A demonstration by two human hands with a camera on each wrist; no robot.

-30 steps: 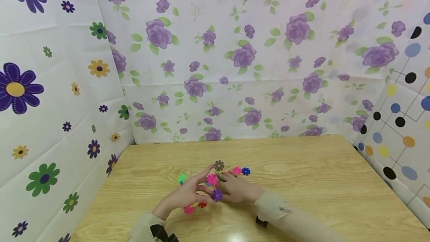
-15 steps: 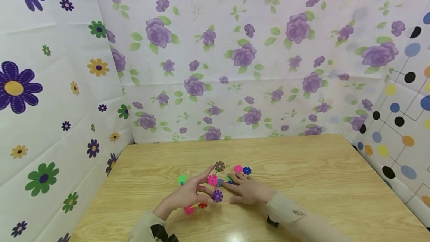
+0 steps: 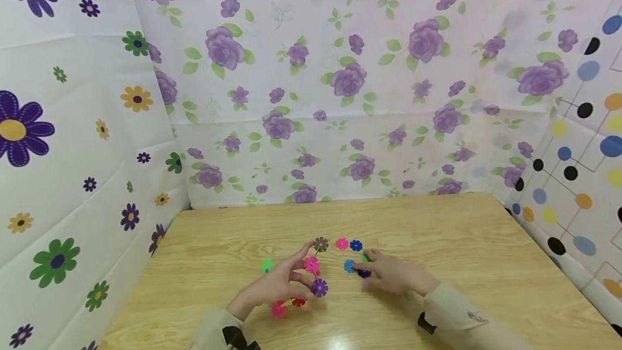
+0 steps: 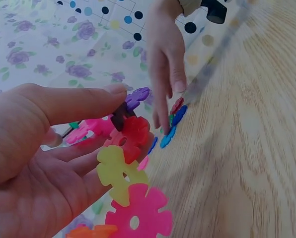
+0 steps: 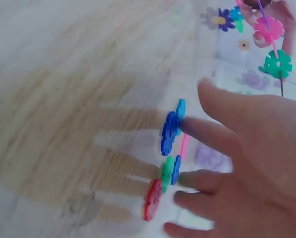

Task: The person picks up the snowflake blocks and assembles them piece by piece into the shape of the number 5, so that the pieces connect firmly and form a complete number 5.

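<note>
Chain (image 4: pixel 111 171) of slotted discs is in the left hand (image 3: pixel 272 284), left of the table's middle. Thumb and fingers pinch it part-way along: thumb tip near the purple disc (image 3: pixel 319 287), another fingertip just beside the brown disc (image 3: pixel 320 244). Discs join at their slots and stand at angles; a mid-chain hold presumably steadies the joints while leaving the ends free. Cannot tell whether the lowest discs touch the table (image 3: pixel 437 231). Right hand (image 3: pixel 397 275): fingers spread and fairly straight, thumb apart, over the loose discs; one fingertip appears to touch the light blue disc (image 3: pixel 350 266), with the dark blue disc (image 3: pixel 364 273) beside it. Pink disc (image 3: pixel 342 243) and blue disc (image 3: pixel 356 245) lie just beyond. Flat placement probably stops them rolling and puts several within reach. Behind, floral cloth (image 3: pixel 311 96) hangs past the table's far edge, perhaps as a plain screen.
</note>
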